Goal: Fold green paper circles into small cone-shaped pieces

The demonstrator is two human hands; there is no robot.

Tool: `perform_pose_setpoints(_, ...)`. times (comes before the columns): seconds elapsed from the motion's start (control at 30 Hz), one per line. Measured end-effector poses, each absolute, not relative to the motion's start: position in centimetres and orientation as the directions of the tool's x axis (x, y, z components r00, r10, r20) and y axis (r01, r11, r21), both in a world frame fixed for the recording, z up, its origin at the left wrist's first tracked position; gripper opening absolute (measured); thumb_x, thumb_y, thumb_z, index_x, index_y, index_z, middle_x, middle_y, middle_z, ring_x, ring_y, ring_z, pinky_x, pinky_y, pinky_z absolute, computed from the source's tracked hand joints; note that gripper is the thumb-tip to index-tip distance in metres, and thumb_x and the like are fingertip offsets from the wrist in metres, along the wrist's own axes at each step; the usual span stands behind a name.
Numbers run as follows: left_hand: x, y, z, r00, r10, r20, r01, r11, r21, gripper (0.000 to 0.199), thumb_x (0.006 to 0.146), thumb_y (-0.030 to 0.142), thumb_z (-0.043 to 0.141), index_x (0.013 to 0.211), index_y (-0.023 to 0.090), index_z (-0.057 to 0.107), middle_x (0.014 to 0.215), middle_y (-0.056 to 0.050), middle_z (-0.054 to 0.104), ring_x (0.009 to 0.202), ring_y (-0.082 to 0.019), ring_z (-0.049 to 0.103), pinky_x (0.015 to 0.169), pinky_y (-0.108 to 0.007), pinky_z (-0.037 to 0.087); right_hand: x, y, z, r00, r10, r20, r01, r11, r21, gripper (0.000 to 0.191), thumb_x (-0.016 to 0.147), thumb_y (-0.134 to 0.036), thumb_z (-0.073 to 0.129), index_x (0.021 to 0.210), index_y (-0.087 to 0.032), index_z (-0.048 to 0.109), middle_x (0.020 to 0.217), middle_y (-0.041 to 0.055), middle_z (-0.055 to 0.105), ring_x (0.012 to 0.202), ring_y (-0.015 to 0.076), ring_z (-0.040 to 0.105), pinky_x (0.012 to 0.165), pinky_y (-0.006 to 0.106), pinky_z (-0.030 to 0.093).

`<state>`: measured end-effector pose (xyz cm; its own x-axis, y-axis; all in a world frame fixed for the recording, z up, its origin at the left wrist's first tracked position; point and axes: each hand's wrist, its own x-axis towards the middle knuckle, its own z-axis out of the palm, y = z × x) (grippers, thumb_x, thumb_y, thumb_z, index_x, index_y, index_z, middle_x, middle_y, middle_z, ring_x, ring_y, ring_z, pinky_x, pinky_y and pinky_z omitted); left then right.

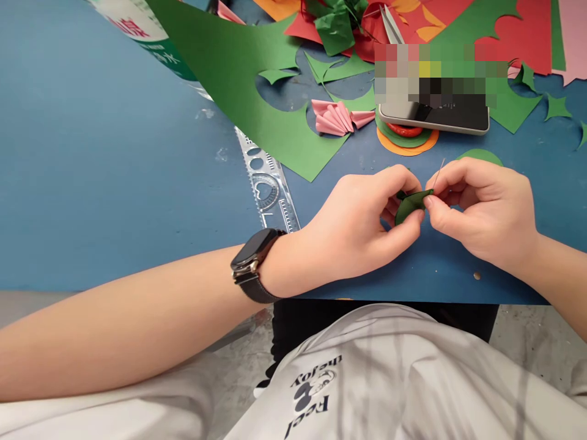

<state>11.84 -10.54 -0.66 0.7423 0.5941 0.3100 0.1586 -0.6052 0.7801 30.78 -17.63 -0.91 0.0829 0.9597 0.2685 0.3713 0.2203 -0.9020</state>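
My left hand (367, 220), with a black watch on its wrist, pinches a small folded green paper piece (413, 206) between thumb and fingers. Close on its right, my right hand (481, 211) has thumb and forefinger pressed together at the tip of that piece. A thin wire-like strand (439, 172) rises from between the right fingertips. Beyond the hands lie stacked orange and green paper circles (408, 146) with a red ring on top, partly under a phone (435, 119). Pink pleated paper (337, 118) sits left of the phone.
A large cut green sheet (257, 116) overlaps a clear plastic ruler (268, 183). A bottle (151, 36) lies at the upper left. Scissors (391, 24), red paper (532, 36) and green scraps lie at the back. The blue table's front edge (413, 299) runs below my hands.
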Motion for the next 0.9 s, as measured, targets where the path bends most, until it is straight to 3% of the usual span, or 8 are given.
perform_pose_setpoints(0.2, 11.77, -10.61, -0.92, 0.713, 0.607, 0.352, 0.165, -0.633, 0.756, 0.008, 0.088, 0.010, 0.063, 0.085, 0.017, 0.060, 0.074, 0.005, 0.063, 0.062, -0.007, 0.051, 0.055, -0.019, 0.043, 30.69, -17.64, -0.88, 0.076, 0.964, 0.255, 0.338, 0.215, -0.916, 0.010, 0.081, -0.012, 0.076, 0.080, -0.020, 0.070, 0.075, -0.0030, 0.071, 0.068, 0.0106, 0.065, 0.062, 0.025, 0.061)
perform_pose_setpoints(0.4, 11.81, -10.46, -0.90, 0.718, 0.611, 0.335, 0.081, -0.550, 0.831, 0.008, 0.089, 0.010, 0.062, 0.087, 0.018, 0.064, 0.083, -0.001, 0.071, 0.073, -0.012, 0.063, 0.065, -0.024, 0.054, 30.75, -17.72, -0.81, 0.018, 0.948, 0.319, 0.324, 0.296, -0.899, 0.014, 0.083, -0.011, 0.075, 0.082, -0.023, 0.068, 0.080, -0.0020, 0.071, 0.077, 0.0125, 0.067, 0.066, 0.027, 0.061)
perform_pose_setpoints(0.57, 11.83, -10.04, -0.83, 0.737, 0.507, 0.447, 0.015, -0.674, 0.739, 0.013, 0.090, 0.009, 0.060, 0.086, 0.022, 0.062, 0.075, 0.000, 0.067, 0.067, -0.014, 0.059, 0.063, -0.030, 0.054, 30.82, -17.87, -0.75, -0.007, 0.934, 0.357, 0.341, 0.338, -0.877, 0.022, 0.081, -0.008, 0.076, 0.082, -0.028, 0.066, 0.079, -0.0038, 0.069, 0.076, 0.0139, 0.067, 0.064, 0.028, 0.059)
perform_pose_setpoints(0.9, 11.58, -9.95, -0.98, 0.752, 0.485, 0.446, 0.017, -0.691, 0.723, 0.013, 0.090, 0.012, 0.060, 0.085, 0.024, 0.058, 0.072, 0.001, 0.065, 0.063, -0.014, 0.057, 0.060, -0.031, 0.054, 31.45, -17.64, -0.38, -0.103, 0.952, 0.288, 0.315, 0.306, -0.899, 0.015, 0.085, -0.012, 0.075, 0.081, -0.023, 0.067, 0.081, -0.0020, 0.069, 0.077, 0.0138, 0.065, 0.067, 0.028, 0.059)
